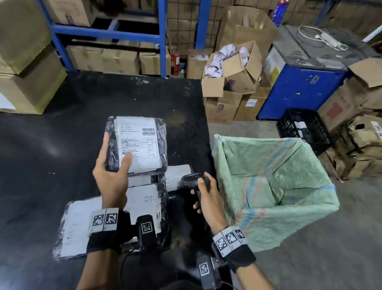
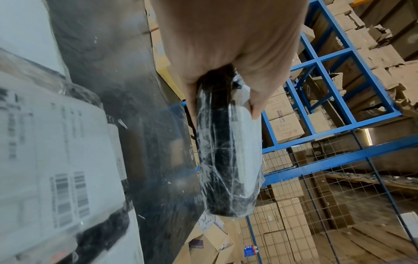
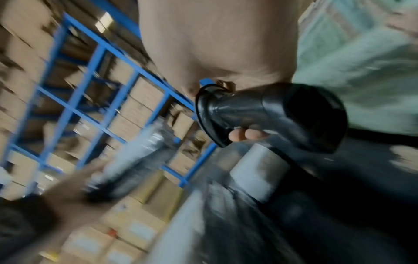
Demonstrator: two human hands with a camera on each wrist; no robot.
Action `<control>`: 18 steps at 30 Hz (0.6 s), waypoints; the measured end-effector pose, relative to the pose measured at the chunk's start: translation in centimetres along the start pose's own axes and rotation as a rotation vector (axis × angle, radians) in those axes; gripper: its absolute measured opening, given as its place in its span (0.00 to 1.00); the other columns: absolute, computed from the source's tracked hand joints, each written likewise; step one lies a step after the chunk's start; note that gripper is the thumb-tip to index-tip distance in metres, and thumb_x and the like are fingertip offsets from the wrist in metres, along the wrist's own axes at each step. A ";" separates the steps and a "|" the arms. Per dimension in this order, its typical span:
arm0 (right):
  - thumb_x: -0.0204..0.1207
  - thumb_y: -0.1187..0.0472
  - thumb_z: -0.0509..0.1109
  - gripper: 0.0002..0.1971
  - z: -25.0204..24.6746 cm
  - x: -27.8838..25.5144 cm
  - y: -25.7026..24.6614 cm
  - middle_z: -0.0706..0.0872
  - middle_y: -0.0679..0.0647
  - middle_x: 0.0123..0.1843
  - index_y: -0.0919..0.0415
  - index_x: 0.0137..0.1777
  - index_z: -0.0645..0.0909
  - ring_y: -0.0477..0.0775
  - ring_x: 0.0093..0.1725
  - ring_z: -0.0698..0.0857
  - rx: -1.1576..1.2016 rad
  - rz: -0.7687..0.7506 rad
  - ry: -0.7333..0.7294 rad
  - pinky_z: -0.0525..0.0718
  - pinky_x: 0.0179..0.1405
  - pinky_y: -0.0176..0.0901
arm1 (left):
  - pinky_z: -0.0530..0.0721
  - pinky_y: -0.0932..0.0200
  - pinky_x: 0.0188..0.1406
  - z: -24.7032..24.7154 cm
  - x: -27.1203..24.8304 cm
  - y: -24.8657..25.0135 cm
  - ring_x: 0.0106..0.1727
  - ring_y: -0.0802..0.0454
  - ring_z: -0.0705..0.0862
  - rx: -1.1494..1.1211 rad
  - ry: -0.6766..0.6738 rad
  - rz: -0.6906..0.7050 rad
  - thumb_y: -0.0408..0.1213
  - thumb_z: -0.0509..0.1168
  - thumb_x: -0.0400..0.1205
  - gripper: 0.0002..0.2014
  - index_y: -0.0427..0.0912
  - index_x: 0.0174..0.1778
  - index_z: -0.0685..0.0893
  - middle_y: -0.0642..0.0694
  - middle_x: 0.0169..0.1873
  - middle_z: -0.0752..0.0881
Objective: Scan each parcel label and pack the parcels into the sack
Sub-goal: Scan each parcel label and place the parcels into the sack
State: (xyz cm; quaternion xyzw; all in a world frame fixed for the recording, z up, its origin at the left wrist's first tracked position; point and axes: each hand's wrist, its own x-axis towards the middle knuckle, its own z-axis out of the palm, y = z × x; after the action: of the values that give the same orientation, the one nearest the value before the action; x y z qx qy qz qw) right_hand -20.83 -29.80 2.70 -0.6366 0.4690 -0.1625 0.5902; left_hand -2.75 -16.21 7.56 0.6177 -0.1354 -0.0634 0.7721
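Observation:
My left hand (image 1: pixel 111 168) grips a black plastic-wrapped parcel (image 1: pixel 139 145) above the table, its white label facing up and my thumb pressed on the label. The left wrist view shows that parcel (image 2: pixel 228 151) edge-on below my palm. My right hand (image 1: pixel 206 192) holds a black handheld scanner (image 1: pixel 194 179) just right of the parcel, low by the table's edge; in the right wrist view the scanner (image 3: pixel 271 116) is blurred. Several more labelled parcels (image 1: pixel 143 200) lie stacked on the black table (image 1: pixel 46 150) under my arms. The green woven sack (image 1: pixel 274 189) stands open to the right.
Cardboard boxes (image 1: pixel 19 60) pile up at the table's far left. Blue shelving (image 1: pixel 107 31) with cartons runs along the back. Open cartons (image 1: pixel 233 70), a blue cabinet (image 1: pixel 303 85) and a black crate (image 1: pixel 304 129) stand on the floor beyond the sack.

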 end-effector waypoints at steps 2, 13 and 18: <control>0.81 0.33 0.57 0.22 0.7 0.6 2.4 0.89 0.44 0.50 0.32 0.73 0.66 0.53 0.34 0.88 -0.082 0.073 -0.020 0.88 0.48 0.52 | 0.85 0.55 0.75 -0.6 0.2 0.2 0.75 0.54 0.86 -0.010 0.010 0.002 0.20 0.71 0.83 0.35 0.43 0.87 0.72 0.47 0.77 0.84; 0.86 0.45 0.61 0.25 4.3 0.1 9.2 0.74 0.56 0.80 0.43 0.81 0.64 0.66 0.71 0.80 -0.134 0.261 -0.099 0.78 0.71 0.52 | 0.82 0.50 0.78 -2.8 -0.7 0.8 0.79 0.49 0.82 -0.035 0.016 -0.042 0.22 0.72 0.84 0.36 0.41 0.88 0.69 0.47 0.81 0.81; 0.87 0.43 0.57 0.28 3.7 0.7 8.7 0.72 0.60 0.82 0.45 0.85 0.58 0.65 0.79 0.73 -0.269 0.191 -0.109 0.66 0.79 0.55 | 0.78 0.45 0.82 -3.7 -1.9 1.0 0.84 0.44 0.77 -0.027 -0.028 -0.059 0.22 0.72 0.84 0.36 0.40 0.88 0.69 0.40 0.84 0.76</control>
State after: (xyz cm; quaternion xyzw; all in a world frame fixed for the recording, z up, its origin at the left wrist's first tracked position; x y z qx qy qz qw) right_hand -21.25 -26.95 -6.34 -0.6703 0.5122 -0.0066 0.5370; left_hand -3.61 -11.99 7.56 0.6102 -0.1269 -0.0965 0.7760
